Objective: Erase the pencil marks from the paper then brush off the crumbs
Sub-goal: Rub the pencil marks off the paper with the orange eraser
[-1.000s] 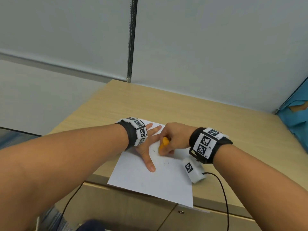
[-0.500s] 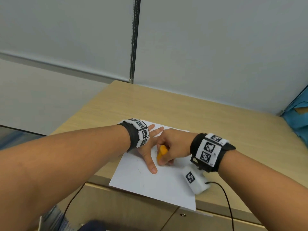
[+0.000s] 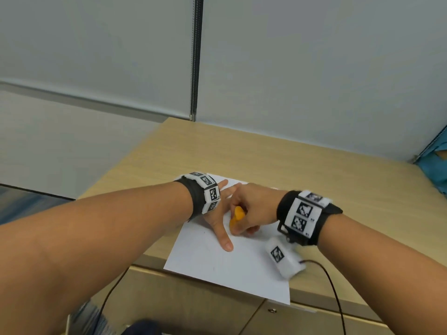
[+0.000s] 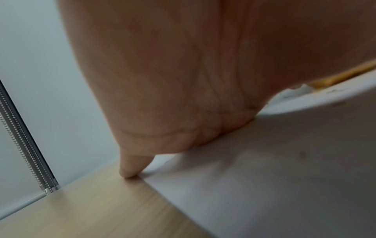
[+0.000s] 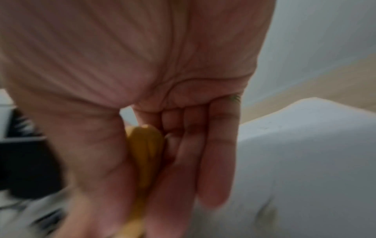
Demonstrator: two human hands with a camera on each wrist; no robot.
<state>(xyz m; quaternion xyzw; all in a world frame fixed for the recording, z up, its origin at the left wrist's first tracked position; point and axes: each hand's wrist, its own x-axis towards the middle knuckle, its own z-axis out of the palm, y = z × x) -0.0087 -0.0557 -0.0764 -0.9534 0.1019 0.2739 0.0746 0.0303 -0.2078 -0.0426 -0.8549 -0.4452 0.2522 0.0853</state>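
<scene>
A white sheet of paper (image 3: 217, 262) lies on the wooden desk (image 3: 266, 160), its near edge hanging over the front. My left hand (image 3: 221, 221) lies flat on the sheet with straight fingers, pressing it down; in the left wrist view the palm (image 4: 183, 96) rests on the paper (image 4: 264, 177). My right hand (image 3: 251, 211) grips an orange eraser (image 3: 235, 217) and holds its lower end against the sheet, just right of my left thumb. The right wrist view shows the eraser (image 5: 145, 154) pinched between thumb and fingers, blurred. A few faint pencil marks are on the sheet.
A white tagged block (image 3: 283, 257) with a black cable (image 3: 336, 298) lies at the paper's right edge, under my right wrist. Grey partition walls (image 3: 290, 68) stand behind the desk. A blue object (image 3: 435, 170) sits at the far right. Drawer fronts lie below the desk edge.
My right hand with the eraser has shifted slightly along the paper in a rubbing stroke. My left hand stays flat on the sheet.
</scene>
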